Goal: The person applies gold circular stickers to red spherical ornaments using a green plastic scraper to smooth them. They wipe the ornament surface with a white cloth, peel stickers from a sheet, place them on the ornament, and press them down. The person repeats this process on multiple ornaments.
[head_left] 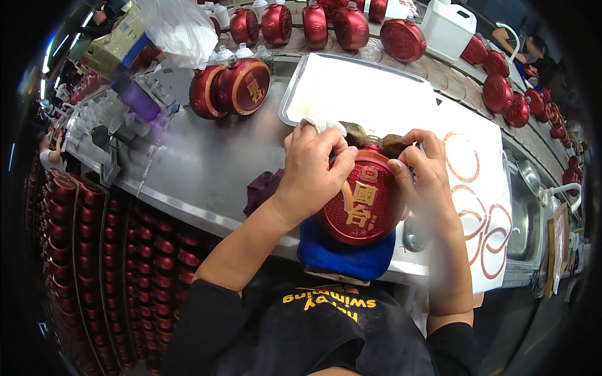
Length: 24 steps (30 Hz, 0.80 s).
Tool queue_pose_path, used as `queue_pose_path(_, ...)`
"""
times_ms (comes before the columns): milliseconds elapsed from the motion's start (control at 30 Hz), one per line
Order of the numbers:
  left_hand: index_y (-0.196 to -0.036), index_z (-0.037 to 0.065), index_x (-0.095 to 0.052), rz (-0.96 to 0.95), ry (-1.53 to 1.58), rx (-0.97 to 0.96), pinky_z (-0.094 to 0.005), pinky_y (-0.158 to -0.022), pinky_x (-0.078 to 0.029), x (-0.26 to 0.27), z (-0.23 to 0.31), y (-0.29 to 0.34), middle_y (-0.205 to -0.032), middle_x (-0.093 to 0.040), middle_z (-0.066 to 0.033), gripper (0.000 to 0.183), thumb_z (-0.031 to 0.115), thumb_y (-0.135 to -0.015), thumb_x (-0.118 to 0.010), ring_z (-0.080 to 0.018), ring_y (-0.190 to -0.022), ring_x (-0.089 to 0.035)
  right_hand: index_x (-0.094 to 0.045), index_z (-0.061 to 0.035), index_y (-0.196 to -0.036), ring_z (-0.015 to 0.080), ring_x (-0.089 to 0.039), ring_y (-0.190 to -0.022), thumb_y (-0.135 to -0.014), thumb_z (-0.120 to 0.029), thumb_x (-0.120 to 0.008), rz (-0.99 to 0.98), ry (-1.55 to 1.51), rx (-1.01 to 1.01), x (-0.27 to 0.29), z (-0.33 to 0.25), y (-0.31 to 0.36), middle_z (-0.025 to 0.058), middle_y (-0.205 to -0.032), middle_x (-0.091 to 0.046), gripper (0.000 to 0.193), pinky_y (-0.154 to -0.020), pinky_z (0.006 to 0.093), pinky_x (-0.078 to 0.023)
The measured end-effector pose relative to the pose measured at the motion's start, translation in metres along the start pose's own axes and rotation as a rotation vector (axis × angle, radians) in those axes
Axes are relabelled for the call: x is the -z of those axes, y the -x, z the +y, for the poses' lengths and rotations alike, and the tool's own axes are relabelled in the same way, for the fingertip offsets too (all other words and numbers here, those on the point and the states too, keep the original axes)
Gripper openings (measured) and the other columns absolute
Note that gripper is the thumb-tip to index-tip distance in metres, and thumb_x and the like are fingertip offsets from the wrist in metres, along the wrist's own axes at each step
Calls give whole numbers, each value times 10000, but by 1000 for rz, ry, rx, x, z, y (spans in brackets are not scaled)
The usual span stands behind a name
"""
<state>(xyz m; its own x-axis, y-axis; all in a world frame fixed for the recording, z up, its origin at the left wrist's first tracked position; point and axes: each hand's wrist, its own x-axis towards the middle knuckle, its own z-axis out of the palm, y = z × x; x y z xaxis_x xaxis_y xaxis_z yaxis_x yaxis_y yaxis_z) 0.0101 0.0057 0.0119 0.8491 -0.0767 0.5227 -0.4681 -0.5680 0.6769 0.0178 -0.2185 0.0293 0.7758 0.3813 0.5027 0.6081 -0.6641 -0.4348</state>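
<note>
A round, flat red bottle (370,216) with raised gold characters leans on a blue cloth pad (345,254) at the table's front edge. An orange ring strip (346,194) curves along its upper left face. My left hand (316,163) is closed, thumb and forefinger pinching at the strip by the bottle's upper left. A white cloth (325,124) lies at its knuckles. At the bottle's upper right, my right hand (426,172) has thumb and fingers bent together; what they pinch is hidden. Two brown, worn blocks (394,145) flank the bottle neck.
Orange rings (461,156) lie on a white sheet to the right, beside a metal sink (523,219). A white-covered tray (357,88) is ahead. Two red bottles (244,86) stand at left; more line the conveyor behind. A dark purple cloth (262,191) lies by my left forearm.
</note>
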Motion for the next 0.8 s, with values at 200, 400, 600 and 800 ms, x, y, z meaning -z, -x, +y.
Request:
queue_pose_path(200,-803,57,-618,12,8,26,-490,-908,-403,0,-10,1,-877,-594,-151,192,194,-893,-719,-347,-967,-558,-628,-13,-873,380,-551,-1138,-896,-95,-752,8,5,-60,-10,1,-3,188,-1185,-590,151,-966,462,-466)
queue_pose_path(400,-797,58,-597,5,9,33,-490,-895,-403,-1,-10,3,-879,-587,-150,183,172,-888,-708,-344,-942,-548,-712,-60,-1123,378,-534,-1213,-897,-102,-749,79,51,31,-5,3,11,179,-1285,-560,234,-1003,483,-467)
queue_pose_path(600,-786,58,-584,14,-3,18,-488,-881,-403,-2,-12,3,-880,-584,-146,162,141,-868,-696,-341,-932,-543,-714,-137,-1308,376,-524,-1247,-888,-171,-763,-78,98,49,-2,0,31,160,-1343,-539,424,-1050,498,-458)
queue_pose_path(800,-780,51,-579,21,11,28,-486,-879,-408,-2,-13,5,-884,-583,-155,155,129,-854,-692,-351,-930,-541,-703,-141,-1323,390,-521,-1243,-882,-186,-766,-84,116,72,-3,2,27,160,-1329,-554,448,-1053,507,-457)
